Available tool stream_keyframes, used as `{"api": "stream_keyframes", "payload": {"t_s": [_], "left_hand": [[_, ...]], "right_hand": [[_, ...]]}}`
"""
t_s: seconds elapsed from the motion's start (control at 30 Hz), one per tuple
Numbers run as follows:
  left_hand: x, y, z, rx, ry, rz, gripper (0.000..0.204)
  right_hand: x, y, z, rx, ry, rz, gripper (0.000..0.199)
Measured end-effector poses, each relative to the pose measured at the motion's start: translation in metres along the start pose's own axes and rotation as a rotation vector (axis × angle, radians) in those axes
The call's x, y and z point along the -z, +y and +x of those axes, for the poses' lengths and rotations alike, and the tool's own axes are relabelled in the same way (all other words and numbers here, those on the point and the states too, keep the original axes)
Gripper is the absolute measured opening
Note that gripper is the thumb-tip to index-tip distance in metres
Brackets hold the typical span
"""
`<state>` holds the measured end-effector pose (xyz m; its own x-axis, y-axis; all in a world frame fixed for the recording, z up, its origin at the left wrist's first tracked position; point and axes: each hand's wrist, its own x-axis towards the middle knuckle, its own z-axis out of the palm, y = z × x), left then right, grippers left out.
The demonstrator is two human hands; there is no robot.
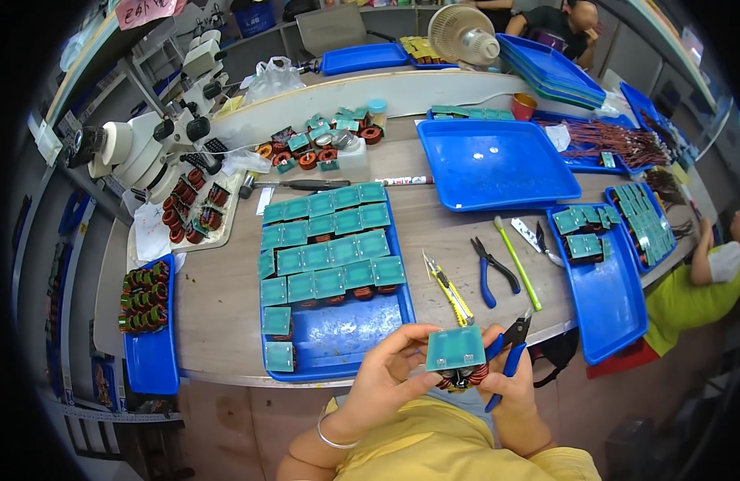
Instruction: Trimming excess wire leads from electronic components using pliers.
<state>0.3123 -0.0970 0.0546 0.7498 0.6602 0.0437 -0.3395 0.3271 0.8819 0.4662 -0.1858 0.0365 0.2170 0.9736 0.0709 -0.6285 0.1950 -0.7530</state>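
Note:
Close to my body, over the table's front edge, I hold a green circuit board (456,345) with copper-wound coils under it. My left hand (392,375) is closed on the board's left side. Between the fingers of my right hand (512,391) are blue-handled wire cutters (513,361), with their dark jaws pointing up; these fingers also touch the board's right side. A blue tray (338,330) ahead on the left carries rows of similar boards. Beyond my hands lie a yellow utility knife (448,290), blue-and-black pliers (488,272) and a green stick-like tool (517,263).
A blue tray (498,164) lies at the back; another (610,309) on the right holds several boards. At far left a blue tray (152,361) holds coils. Loose coils (307,160) sit near a low white partition (306,104). Another person in a yellow-green top (703,305) is at right.

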Motion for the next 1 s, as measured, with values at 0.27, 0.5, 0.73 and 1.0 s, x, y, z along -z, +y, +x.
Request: {"api": "stream_keyframes", "payload": {"t_s": [0.27, 0.5, 0.73, 1.0], "left_hand": [[-0.001, -0.014, 0.002, -0.065, 0.072, -0.138, 0.033], [-0.007, -0.018, 0.0, -0.081, 0.107, -0.094, 0.031], [-0.005, -0.025, -0.004, -0.139, -0.083, -0.273, 0.054], [-0.012, -0.02, 0.0, -0.058, 0.069, -0.125, 0.048]], "right_hand": [[-0.009, 0.006, -0.002, 0.282, 0.022, -0.23, 0.048], [-0.006, 0.011, -0.003, 0.512, -0.018, -0.59, 0.049], [-0.004, 0.016, -0.006, 0.577, 0.086, -0.846, 0.049], [-0.008, 0.015, -0.004, 0.572, 0.136, -0.933, 0.049]]}}
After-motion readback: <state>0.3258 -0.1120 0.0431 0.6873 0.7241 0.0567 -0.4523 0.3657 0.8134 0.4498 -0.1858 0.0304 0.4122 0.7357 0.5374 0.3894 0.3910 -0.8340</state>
